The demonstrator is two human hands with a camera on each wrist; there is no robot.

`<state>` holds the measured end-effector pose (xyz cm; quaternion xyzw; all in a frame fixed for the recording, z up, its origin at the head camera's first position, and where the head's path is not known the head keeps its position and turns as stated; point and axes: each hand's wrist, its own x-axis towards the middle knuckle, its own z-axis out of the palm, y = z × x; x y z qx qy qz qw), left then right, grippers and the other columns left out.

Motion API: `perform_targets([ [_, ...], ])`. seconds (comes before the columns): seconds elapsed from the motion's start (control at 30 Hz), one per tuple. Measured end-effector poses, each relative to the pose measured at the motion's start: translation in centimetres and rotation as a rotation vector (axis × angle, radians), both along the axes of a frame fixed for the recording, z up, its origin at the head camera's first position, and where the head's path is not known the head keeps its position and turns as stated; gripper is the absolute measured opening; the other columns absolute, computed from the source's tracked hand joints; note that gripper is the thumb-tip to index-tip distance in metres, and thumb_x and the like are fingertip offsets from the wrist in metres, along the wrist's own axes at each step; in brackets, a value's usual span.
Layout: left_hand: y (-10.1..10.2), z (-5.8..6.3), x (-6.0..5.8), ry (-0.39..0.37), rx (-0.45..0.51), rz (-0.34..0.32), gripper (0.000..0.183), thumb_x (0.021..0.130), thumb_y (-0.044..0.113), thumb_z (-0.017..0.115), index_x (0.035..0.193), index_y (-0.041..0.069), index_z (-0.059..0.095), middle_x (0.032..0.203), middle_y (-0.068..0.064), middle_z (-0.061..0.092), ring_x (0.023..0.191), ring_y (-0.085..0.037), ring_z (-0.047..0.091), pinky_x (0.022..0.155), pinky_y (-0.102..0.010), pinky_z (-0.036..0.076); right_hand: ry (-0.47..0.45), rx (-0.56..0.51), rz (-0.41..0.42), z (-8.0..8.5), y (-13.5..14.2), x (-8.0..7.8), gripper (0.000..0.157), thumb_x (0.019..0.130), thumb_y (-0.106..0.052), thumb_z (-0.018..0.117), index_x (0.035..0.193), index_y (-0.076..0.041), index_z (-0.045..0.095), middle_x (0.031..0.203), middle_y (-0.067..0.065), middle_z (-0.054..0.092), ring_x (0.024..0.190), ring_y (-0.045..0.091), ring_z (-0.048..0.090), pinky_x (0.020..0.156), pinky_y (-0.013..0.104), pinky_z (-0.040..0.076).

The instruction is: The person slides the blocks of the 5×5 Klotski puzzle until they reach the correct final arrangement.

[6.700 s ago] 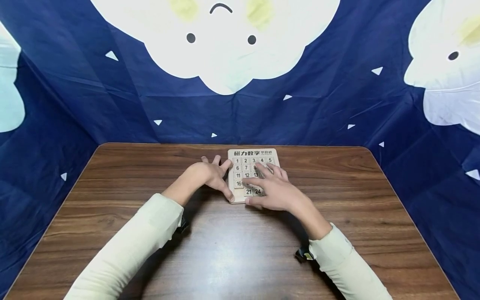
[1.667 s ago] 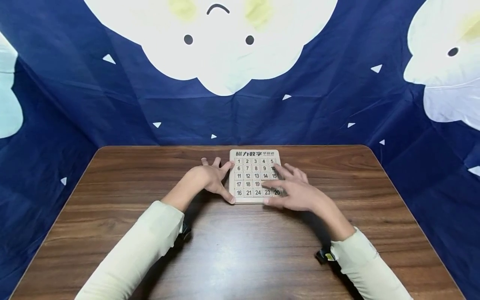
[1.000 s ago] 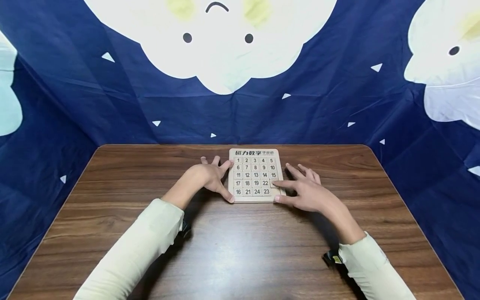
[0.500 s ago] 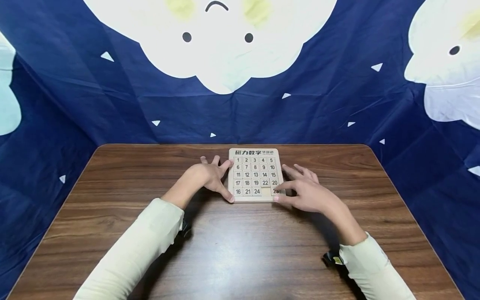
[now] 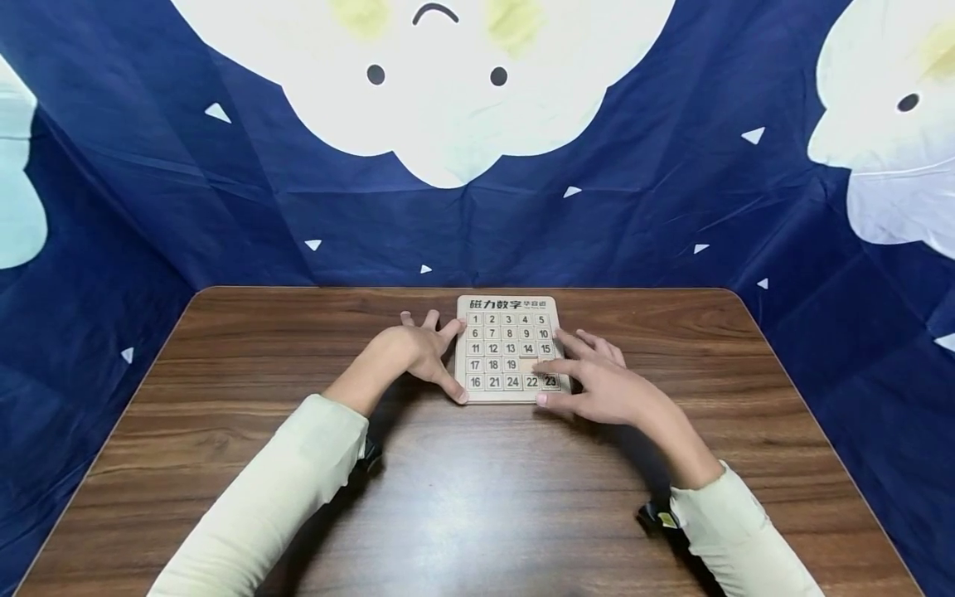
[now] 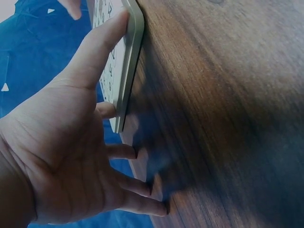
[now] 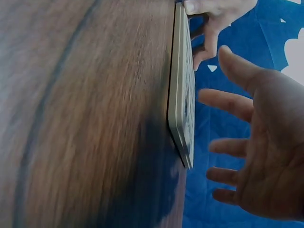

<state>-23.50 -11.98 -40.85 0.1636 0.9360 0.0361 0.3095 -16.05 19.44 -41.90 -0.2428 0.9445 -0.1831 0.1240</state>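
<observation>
A pale wooden number slide puzzle lies flat on the table, its lettered heading toward the back. My left hand is spread along the puzzle's left side, thumb on the near corner and index finger at the edge higher up. In the left wrist view that thumb lies straight over the frame's corner. My right hand reaches in from the right with extended fingers. Its index fingertip is at a gap in the fourth row, right of tile 19. Tile 22 sits just below the gap, beside tile 23.
The brown wood-grain table runs back to a dark blue curtain with white cloud prints. Curtain also hangs at both sides. A small black device is at the right wrist.
Tile 16 has gone down to the bottom-left corner, with 17, 18 and 19 in the row above. Lately 20 moved up, 23 right and 22 down. The right hand shifted rightward; the left stayed.
</observation>
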Motion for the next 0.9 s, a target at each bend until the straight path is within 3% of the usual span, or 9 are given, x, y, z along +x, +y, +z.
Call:
perform_targets([
  [0.2,0.1,0.1,-0.2,0.010,-0.004,-0.007,0.143,0.079,0.079,0.090,0.183,0.029,0.007,0.186,-0.028,0.009,0.166,-0.074,0.001,0.120,-0.090,0.036,-0.017,0.048,0.050,-0.3,-1.5,-1.0,0.065,0.106,-0.068,0.067,0.164,-0.041,0.059,0.189,0.021,0.017,0.172,0.060,0.015,0.135,0.083,0.012],
  [0.4,0.3,-0.3,-0.1,0.013,-0.004,-0.011,0.143,0.078,0.080,0.090,0.183,0.028,0.008,0.185,-0.028,0.012,0.166,-0.075,0.003,0.119,-0.090,0.037,-0.028,0.085,-0.022,0.1,-0.4,-1.0,0.057,0.103,-0.060,0.076,0.153,-0.035,0.072,0.187,0.021,0.025,0.172,0.059,0.017,0.134,0.082,0.014],
  [0.5,0.1,-0.4,0.2,0.011,-0.009,-0.007,0.144,0.078,0.080,0.090,0.183,0.028,0.008,0.185,-0.028,0.013,0.166,-0.075,0.003,0.119,-0.090,0.038,-0.013,0.063,0.010,0.0,-1.2,-1.1,0.058,0.102,-0.060,0.076,0.153,-0.032,0.072,0.187,0.022,0.026,0.171,0.059,0.019,0.134,0.082,0.015],
  [0.67,-0.1,-0.4,0.3,0.018,-0.001,0.001,0.142,0.079,0.079,0.090,0.183,0.028,0.008,0.185,-0.028,0.012,0.166,-0.074,0.004,0.120,-0.090,0.037,-0.014,0.044,0.103,-0.5,-3.5,-1.6,0.067,0.103,-0.066,0.072,0.162,-0.038,0.062,0.189,0.020,0.021,0.172,0.058,0.017,0.134,0.083,0.015],
  [0.9,0.2,-0.2,0.3,0.031,-0.005,-0.009,0.141,0.079,0.080,0.090,0.182,0.026,0.010,0.185,-0.029,0.013,0.165,-0.076,0.004,0.118,-0.089,0.039,0.024,0.098,0.038,0.5,-3.2,-1.6,0.057,0.099,-0.059,0.079,0.148,-0.031,0.076,0.186,0.022,0.028,0.171,0.059,0.021,0.134,0.081,0.016],
])
